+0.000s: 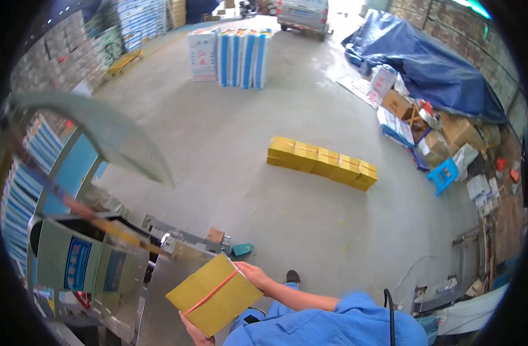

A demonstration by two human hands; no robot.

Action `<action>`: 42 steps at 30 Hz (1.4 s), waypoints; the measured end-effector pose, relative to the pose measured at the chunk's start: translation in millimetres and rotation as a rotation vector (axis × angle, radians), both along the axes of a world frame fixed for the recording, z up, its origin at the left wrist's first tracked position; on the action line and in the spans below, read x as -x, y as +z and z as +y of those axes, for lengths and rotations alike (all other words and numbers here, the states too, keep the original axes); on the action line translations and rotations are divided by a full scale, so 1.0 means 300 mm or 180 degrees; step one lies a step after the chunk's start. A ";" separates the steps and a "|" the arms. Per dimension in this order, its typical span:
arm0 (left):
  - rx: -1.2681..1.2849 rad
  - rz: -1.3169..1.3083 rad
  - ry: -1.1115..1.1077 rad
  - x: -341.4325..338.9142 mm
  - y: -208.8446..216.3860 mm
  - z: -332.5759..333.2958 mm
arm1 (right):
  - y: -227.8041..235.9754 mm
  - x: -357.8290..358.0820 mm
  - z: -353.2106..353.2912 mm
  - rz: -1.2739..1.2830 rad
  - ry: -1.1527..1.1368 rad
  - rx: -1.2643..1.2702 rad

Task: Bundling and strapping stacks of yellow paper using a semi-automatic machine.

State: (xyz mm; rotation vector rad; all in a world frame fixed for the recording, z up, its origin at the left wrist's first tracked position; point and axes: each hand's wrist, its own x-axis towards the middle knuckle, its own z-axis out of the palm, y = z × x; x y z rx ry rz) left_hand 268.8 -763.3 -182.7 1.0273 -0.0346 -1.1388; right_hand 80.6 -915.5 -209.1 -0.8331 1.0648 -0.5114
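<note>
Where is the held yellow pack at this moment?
In the head view, the yellow pack is low, left of centre, between left hand and right hand.

Mustard-yellow bundle, red strap, red-banded yellow row, grey floor, plain blue shirt, dark-blue tarpaulin, bright-blue stool, blue-and-white striped stacks
</note>
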 end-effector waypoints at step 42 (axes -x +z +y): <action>-0.0597 0.0004 -0.3223 1.772 -0.134 -2.571 | -0.215 2.025 -1.848 -0.1075 -0.2684 -0.0646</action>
